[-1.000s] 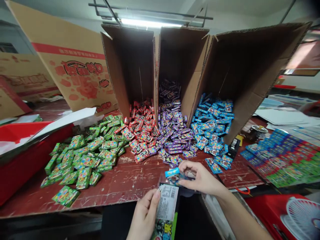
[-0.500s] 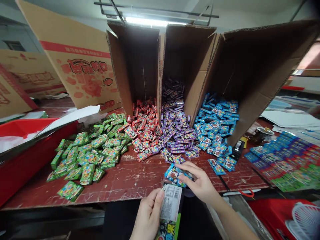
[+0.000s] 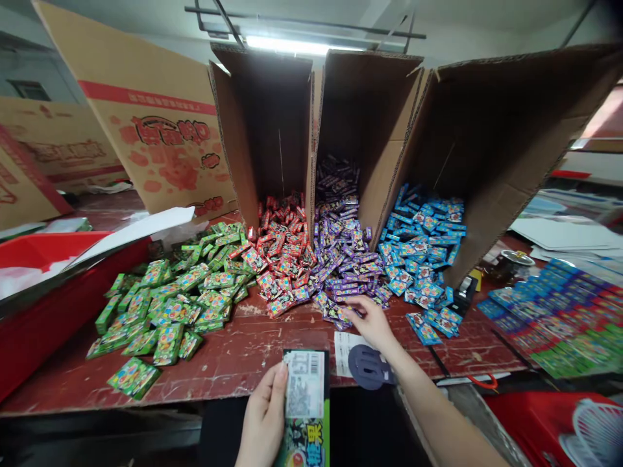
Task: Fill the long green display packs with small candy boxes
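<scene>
Labelled pouch (image 3: 305,397) in left grip (image 3: 267,403)

Indoor, medium brightness. Overhead ceiling tube (image 3: 304,45) blown out white, glare haze around it. Open cartons (image 3: 357,123) deep in shadow, back walls near black. Tabletop (image 3: 233,350) evenly lit, faint sheen; dark below its front edge. Wide-angle stretch, cartons lean outward. Top right corner blacked out. White basket (image 3: 598,425) soft at edge. Held packet (image 3: 305,389): fine print illegible.
</scene>
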### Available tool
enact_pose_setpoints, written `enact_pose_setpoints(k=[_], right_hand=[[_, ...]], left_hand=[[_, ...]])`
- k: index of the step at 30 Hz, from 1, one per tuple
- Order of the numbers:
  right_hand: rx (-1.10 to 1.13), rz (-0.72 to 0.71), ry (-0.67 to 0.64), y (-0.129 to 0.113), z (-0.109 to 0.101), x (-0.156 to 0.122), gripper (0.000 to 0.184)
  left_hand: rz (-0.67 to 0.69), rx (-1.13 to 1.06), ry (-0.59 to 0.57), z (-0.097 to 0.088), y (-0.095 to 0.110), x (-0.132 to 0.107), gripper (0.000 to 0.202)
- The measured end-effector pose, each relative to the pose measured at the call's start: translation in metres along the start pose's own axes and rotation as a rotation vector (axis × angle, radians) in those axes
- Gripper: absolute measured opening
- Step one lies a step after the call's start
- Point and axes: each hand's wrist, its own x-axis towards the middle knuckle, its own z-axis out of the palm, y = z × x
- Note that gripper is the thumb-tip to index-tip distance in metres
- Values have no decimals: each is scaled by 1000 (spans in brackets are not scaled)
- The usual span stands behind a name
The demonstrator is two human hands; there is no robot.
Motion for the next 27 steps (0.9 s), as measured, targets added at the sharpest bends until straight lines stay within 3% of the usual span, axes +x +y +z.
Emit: enact_pose_setpoints(k=[4, 7, 10, 14, 17, 23, 27], right_hand=[[-71, 79, -53, 25, 19, 36, 47], [-28, 74, -82, 23, 23, 42, 40], [67, 39, -152, 7, 15, 32, 23], [392, 45, -276, -27, 9, 7, 29], [637, 77, -313, -53, 17, -5, 26], [472, -178, -255, -80, 33, -16, 27], [398, -121, -275, -76, 30, -20, 24]], left_hand=[[-46, -49, 51, -11, -5, 6, 48], [-88, -44, 69, -21, -11, 6, 51], [-118, -75, 74, -27, -17, 6, 52], [-88, -139, 100, -22, -15, 5, 49], [-41, -110, 63, -13, -8, 1, 46], [16, -136, -5, -6, 3, -11, 41], [10, -154, -17, -8, 2, -13, 41]])
